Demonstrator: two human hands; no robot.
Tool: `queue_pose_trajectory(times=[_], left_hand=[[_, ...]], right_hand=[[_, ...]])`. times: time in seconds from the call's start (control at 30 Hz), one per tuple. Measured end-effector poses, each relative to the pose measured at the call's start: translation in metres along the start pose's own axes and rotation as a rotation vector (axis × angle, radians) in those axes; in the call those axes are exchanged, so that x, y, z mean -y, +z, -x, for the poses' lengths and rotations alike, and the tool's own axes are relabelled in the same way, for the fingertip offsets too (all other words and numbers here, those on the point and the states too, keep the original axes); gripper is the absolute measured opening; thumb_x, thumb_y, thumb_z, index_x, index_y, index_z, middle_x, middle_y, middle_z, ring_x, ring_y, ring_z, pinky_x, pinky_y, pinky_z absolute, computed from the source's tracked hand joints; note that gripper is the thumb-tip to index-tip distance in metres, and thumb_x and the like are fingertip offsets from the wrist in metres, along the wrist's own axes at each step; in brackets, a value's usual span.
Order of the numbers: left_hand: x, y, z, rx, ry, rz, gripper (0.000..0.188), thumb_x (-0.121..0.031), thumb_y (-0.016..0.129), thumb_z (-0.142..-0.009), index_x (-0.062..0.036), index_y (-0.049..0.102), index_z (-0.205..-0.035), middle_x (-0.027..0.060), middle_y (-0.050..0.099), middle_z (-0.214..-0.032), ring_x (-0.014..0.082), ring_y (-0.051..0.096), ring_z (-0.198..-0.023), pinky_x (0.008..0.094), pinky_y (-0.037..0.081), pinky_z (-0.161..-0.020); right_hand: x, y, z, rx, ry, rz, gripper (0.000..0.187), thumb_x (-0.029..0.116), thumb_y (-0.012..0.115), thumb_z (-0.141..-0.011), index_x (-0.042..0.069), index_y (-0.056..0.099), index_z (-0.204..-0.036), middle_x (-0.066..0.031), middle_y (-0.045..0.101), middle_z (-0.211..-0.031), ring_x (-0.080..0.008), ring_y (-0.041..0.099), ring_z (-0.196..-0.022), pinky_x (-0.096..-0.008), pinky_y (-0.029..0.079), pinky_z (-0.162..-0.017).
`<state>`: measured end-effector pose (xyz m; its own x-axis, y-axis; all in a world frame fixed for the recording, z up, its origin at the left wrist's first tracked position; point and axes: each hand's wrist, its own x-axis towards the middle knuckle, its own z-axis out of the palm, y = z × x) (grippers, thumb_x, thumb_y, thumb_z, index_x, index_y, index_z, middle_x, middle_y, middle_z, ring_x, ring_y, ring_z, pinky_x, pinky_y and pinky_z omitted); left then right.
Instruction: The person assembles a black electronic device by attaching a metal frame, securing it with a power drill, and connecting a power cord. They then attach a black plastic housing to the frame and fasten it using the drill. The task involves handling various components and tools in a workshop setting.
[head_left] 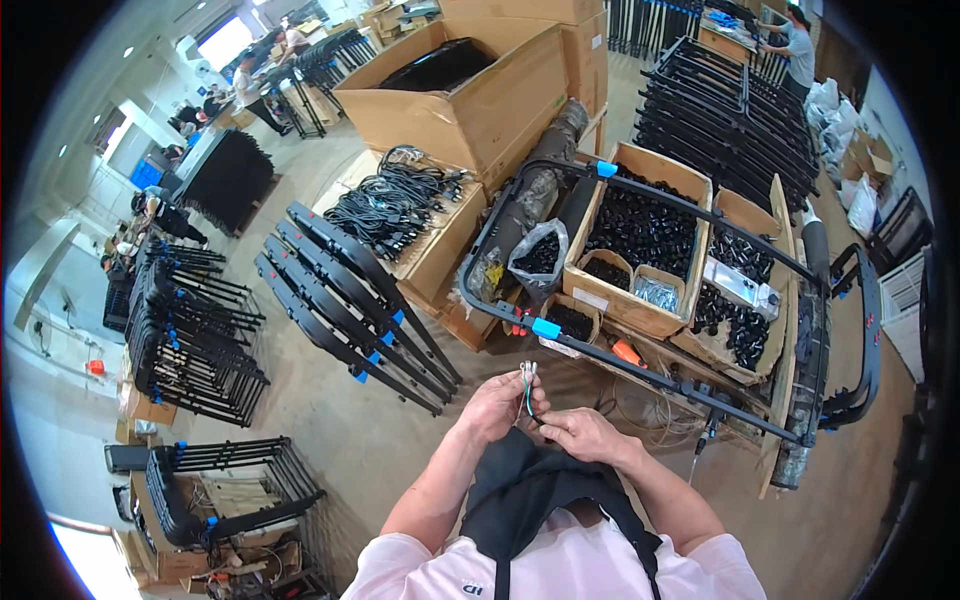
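Observation:
My left hand [493,404] is closed in a pinch around a cable's split wire end, with small pale terminals [528,369] poking up past the fingertips. Thin white and green wires [527,391] run down from there toward my right hand [580,436]. That hand is closed too, thumb and fingers on the black-sheathed part of the same cable [536,420]. Both hands are close together in front of my dark apron [540,480]. Just beyond them, a black tubular frame [640,371] with blue tape [546,328] lies across the workbench.
Cardboard boxes of small black parts [645,230] stand under the frame. A power screwdriver [711,420] hangs near its right end. Coiled black cables [390,205] lie on a carton to the left, beside leaning black frames [350,290]. Other people [795,50] work far off.

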<state>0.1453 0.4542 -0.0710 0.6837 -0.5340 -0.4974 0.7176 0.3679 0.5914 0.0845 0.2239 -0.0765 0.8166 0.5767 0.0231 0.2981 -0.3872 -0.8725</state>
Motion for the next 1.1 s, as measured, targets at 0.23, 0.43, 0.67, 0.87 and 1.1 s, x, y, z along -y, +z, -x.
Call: queue_pose_trajectory(times=[0.23,0.43,0.67,0.87,1.1], left_hand=[[0.003,-0.099,-0.057,-0.004,-0.018,0.037,0.021,-0.026,0.061,-0.113,-0.0073,0.068,-0.117,0.0033,0.073,-0.092,0.0212,0.075,-0.085,0.0382,0.061,-0.072],[-0.028,-0.161,-0.091,-0.099,-0.046,0.005,0.019,-0.025,0.063,-0.112,-0.0084,0.071,-0.115,0.0015,0.074,-0.089,0.0176,0.075,-0.077,0.0306,0.058,-0.065],[-0.076,-0.178,-0.115,-0.114,-0.138,-0.066,0.019,-0.027,0.065,-0.111,-0.0094,0.07,-0.114,0.0005,0.073,-0.088,0.0154,0.074,-0.077,0.0299,0.058,-0.065],[-0.099,-0.19,-0.131,-0.002,-0.266,-0.232,0.02,-0.028,0.065,-0.111,-0.0087,0.069,-0.111,-0.0008,0.072,-0.087,0.0135,0.071,-0.075,0.0303,0.059,-0.07],[-0.096,-0.209,-0.141,0.036,-0.23,-0.251,0.02,-0.027,0.062,-0.113,-0.0074,0.067,-0.113,0.0012,0.072,-0.09,0.0144,0.072,-0.079,0.0303,0.057,-0.069]], right_hand=[[-0.054,0.036,-0.062,0.036,0.164,0.097,0.028,0.029,0.059,-0.106,0.004,0.071,-0.106,-0.0206,0.074,-0.102,-0.0426,0.07,-0.103,-0.0538,0.054,-0.091],[-0.08,0.071,-0.129,-0.062,0.166,0.169,0.025,0.028,0.061,-0.105,0.005,0.071,-0.108,-0.0191,0.073,-0.105,-0.0415,0.068,-0.108,-0.0546,0.054,-0.094],[-0.102,0.081,-0.175,-0.062,0.252,0.117,0.029,0.028,0.059,-0.107,0.002,0.071,-0.114,-0.0206,0.073,-0.109,-0.0409,0.067,-0.111,-0.0521,0.052,-0.099],[-0.093,0.089,-0.187,-0.094,0.304,0.106,0.033,0.028,0.057,-0.108,-0.001,0.072,-0.115,-0.0217,0.072,-0.11,-0.0412,0.066,-0.113,-0.0512,0.052,-0.102],[-0.094,0.092,-0.194,-0.119,0.326,0.077,0.03,0.028,0.058,-0.107,0.003,0.073,-0.116,-0.0209,0.073,-0.112,-0.0415,0.068,-0.112,-0.0526,0.053,-0.099]])
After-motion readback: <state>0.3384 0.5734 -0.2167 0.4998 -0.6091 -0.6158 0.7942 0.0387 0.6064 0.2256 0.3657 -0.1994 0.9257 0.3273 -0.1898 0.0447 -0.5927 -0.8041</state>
